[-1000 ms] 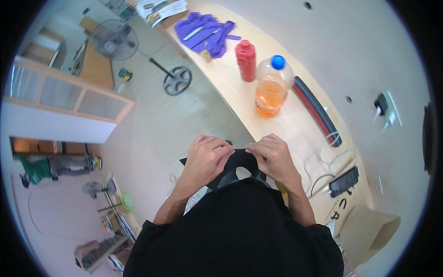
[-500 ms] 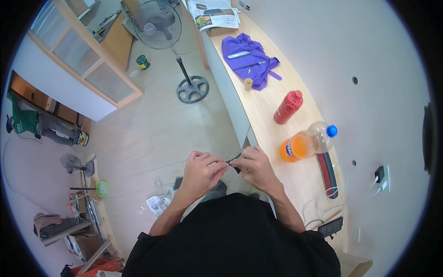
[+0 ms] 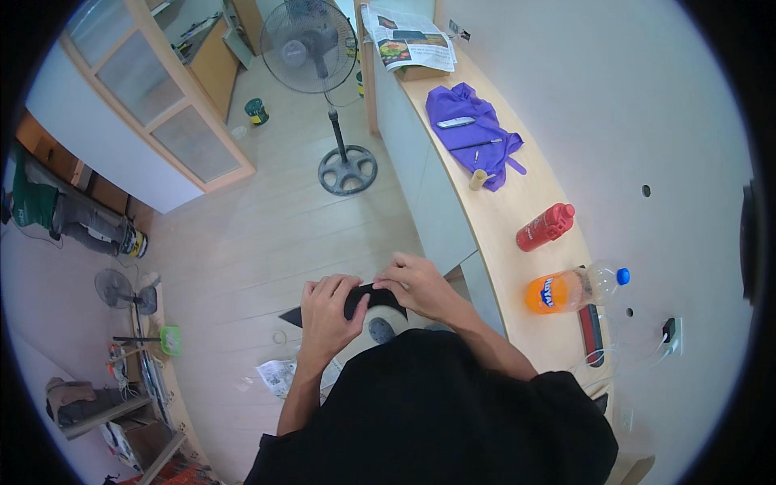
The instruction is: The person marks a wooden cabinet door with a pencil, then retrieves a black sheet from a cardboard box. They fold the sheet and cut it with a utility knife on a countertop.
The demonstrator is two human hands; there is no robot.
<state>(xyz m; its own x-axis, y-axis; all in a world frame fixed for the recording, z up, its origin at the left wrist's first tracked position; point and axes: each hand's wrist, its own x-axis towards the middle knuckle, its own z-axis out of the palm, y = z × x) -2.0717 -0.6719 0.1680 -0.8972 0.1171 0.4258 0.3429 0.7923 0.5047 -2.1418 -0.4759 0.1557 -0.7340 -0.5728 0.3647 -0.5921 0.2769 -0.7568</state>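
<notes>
A thin, dark black sheet (image 3: 373, 298) is stretched between my two hands, above the floor and close to my body. A pointed black corner sticks out to the left of my left hand. My left hand (image 3: 326, 314) grips the sheet with fingers bent over its upper side and thumb against it. My right hand (image 3: 415, 284) pinches the upper edge between thumb and fingertips. The sheet curves down at its right end. Whether it is paper or cloth I cannot tell.
To the right runs a long wooden counter (image 3: 490, 202) with a purple cloth (image 3: 473, 129), a red bottle (image 3: 543, 228) and an orange drink bottle (image 3: 558, 293). A standing fan (image 3: 335, 133) is ahead. Newspaper (image 3: 277, 376) lies on the floor. A person in green (image 3: 34, 198) is far left.
My hands have shifted, the left one lower and the right one up and left. More of the black sheet now shows between them. The view has turned slightly, moving the counter rightward.
</notes>
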